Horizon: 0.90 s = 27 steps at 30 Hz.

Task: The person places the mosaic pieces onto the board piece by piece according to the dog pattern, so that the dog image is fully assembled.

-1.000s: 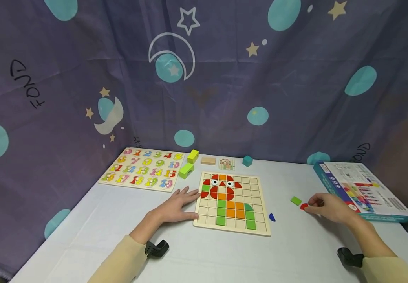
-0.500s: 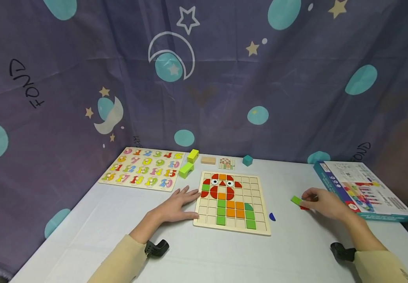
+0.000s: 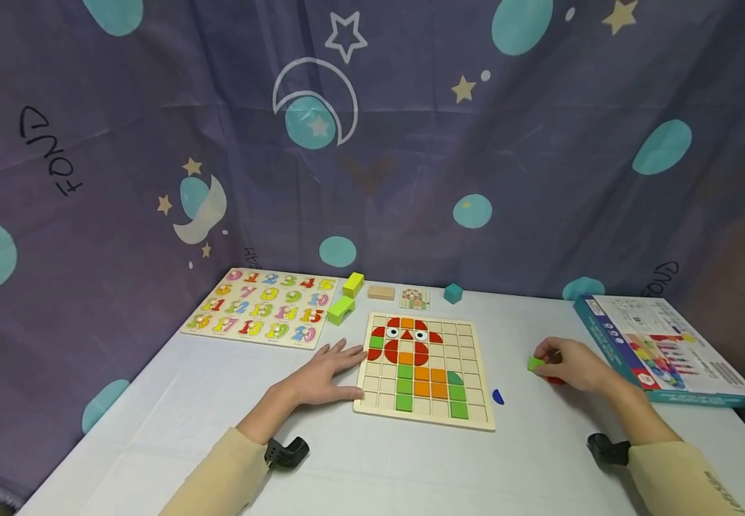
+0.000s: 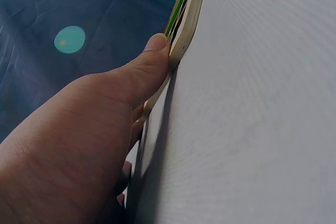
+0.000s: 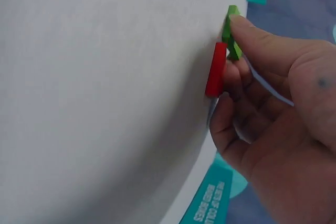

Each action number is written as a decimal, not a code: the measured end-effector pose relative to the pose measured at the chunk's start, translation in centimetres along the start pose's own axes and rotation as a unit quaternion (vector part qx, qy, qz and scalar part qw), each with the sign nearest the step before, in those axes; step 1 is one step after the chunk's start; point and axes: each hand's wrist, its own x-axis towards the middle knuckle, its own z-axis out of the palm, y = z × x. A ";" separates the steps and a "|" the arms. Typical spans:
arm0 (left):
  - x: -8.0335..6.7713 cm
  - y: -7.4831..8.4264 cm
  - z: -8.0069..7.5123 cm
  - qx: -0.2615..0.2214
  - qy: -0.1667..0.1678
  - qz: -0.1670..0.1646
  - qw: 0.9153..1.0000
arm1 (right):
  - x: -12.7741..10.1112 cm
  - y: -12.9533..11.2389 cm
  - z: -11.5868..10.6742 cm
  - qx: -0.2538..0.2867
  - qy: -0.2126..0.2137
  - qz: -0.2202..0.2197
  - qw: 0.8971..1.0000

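My right hand [image 3: 573, 367] pinches a small green square tile [image 3: 535, 364] between thumb and fingertips, tilted up from the white table. Under those fingers lies a red tile [image 5: 216, 71], partly hidden by the hand in the head view. My left hand [image 3: 322, 376], fingers extended, rests at the left edge of a wooden grid board [image 3: 461, 351]. In the left wrist view its thumb [image 4: 152, 51] touches the board's side. Red, orange and green pieces fill part of the grid, with two round eyes near the top. A blue half-round piece [image 3: 497, 396] lies right of the board.
A number puzzle board [image 3: 257, 309] lies at the back left. Near it are a green arch block [image 3: 341, 309], a yellow block [image 3: 353, 284], a wooden block [image 3: 381, 293], a picture card [image 3: 415, 298] and a teal block [image 3: 452, 293]. A flat box [image 3: 675, 351] sits at right.
My right hand has moved left from the red tile to the green tile and now pinches it, tipping it up. The left hand and the board have stayed in place.
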 end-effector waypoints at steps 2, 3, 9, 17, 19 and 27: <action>0.0 -0.1 0.0 0.001 -0.001 -0.001 1.000 | 0.2 -0.3 0.2 0.004 0.003 0.000 1.000; 0.0 -0.1 0.0 0.001 0.000 -0.001 1.000 | 0.3 -0.4 0.2 0.006 0.002 0.000 1.000; 0.0 -0.1 0.0 0.002 0.001 0.003 1.000 | 1.2 -1.9 0.6 0.008 0.010 0.001 1.000; 0.0 0.0 0.0 -0.002 0.001 0.004 1.000 | 3.1 -5.0 2.2 0.033 0.016 -0.027 0.999; 0.0 0.1 0.0 -0.004 0.000 0.003 1.000 | 3.8 -5.6 2.7 0.039 0.011 -0.039 0.998; 0.0 0.1 0.0 0.000 0.000 -0.001 1.000 | 6.1 -8.5 4.5 0.064 -0.011 -0.064 0.996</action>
